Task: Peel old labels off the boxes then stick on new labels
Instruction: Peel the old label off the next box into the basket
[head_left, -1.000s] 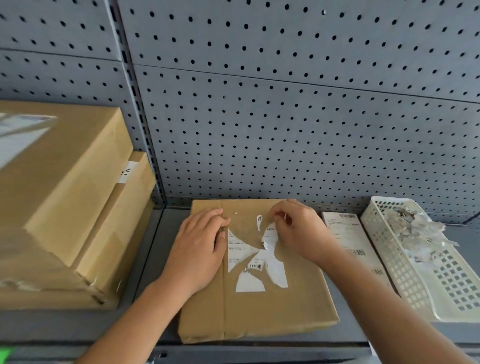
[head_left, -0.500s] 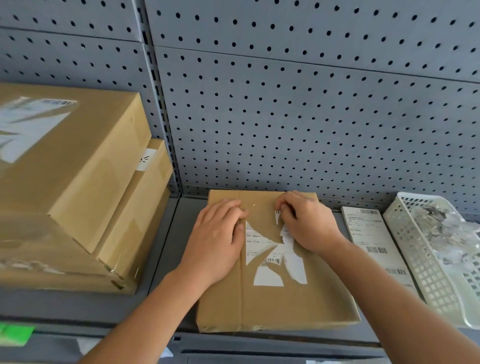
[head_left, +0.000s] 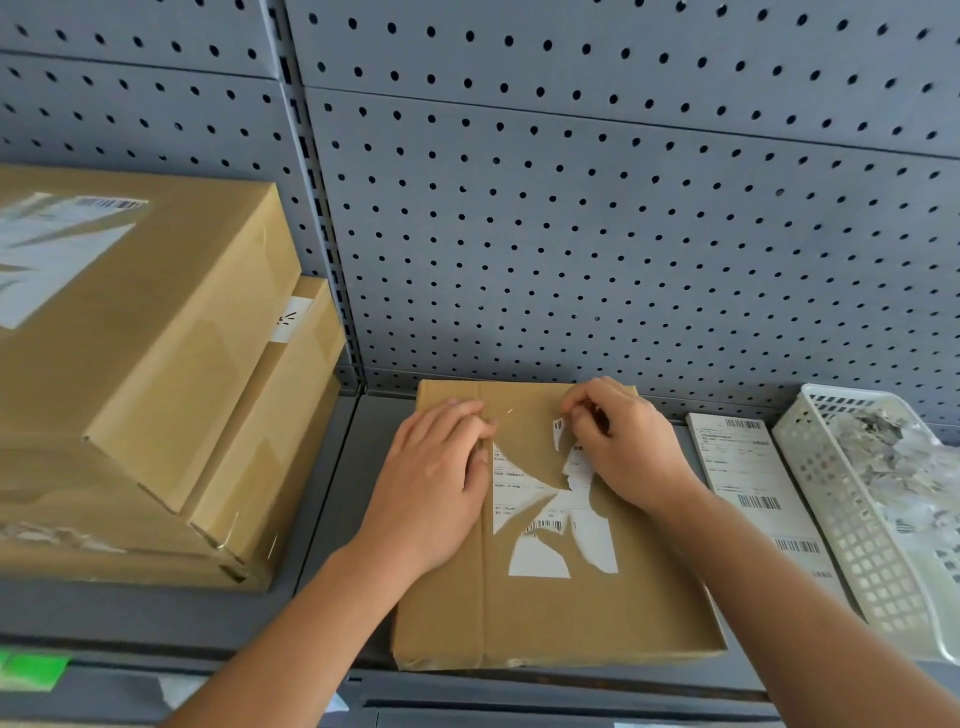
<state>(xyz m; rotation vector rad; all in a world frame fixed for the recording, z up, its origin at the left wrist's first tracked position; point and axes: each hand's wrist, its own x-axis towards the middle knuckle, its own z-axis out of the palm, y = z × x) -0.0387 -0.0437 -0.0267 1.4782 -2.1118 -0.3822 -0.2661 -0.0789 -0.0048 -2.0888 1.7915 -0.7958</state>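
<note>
Right hand (head_left: 631, 447) shifted up box (head_left: 550, 613), pinching torn label (head_left: 558, 431), left hand (head_left: 434, 483) flat beside.

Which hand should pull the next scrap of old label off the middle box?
Right. The right hand already pinches at the torn old label near its top edge, while the left hand lies flat, bracing the box.

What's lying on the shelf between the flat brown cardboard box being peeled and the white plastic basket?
A white sheet of fresh barcode labels lies flat between the cardboard box and the basket, seen in the head view.
</note>
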